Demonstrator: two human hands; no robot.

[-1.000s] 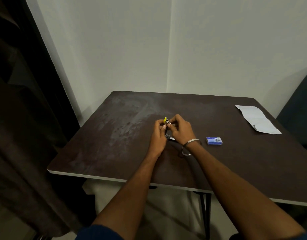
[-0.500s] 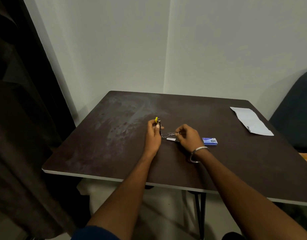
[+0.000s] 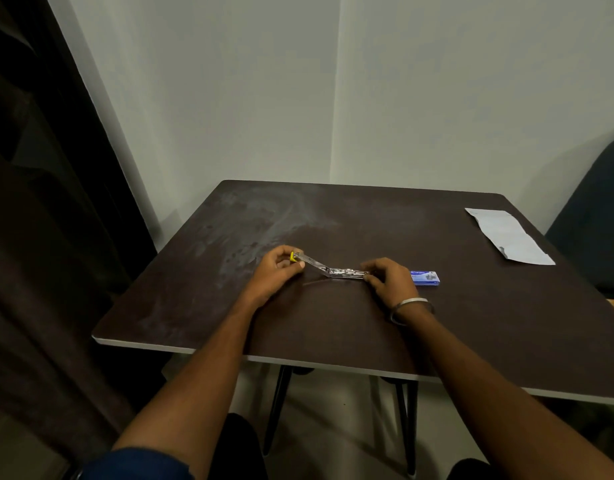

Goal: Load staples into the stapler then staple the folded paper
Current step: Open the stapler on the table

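Observation:
A small metal stapler [image 3: 331,269] with a yellow end lies swung wide open on the dark table [image 3: 333,320]. My left hand [image 3: 279,270] pinches its raised yellow-tipped arm at the left. My right hand [image 3: 390,280] holds the flat base end at the right. A small blue staple box [image 3: 426,277] sits just right of my right hand. The folded white paper [image 3: 506,235] lies at the table's far right edge.
The table stands in a corner of pale walls [image 3: 333,98]. A dark curtain [image 3: 39,237] hangs at the left, close to the table's left edge. A dark chair back [image 3: 596,220] stands beyond the right edge, next to the paper.
The hands were together over the shut stapler; they have drawn apart, and the stapler has been swung open into a wide angle on the table.

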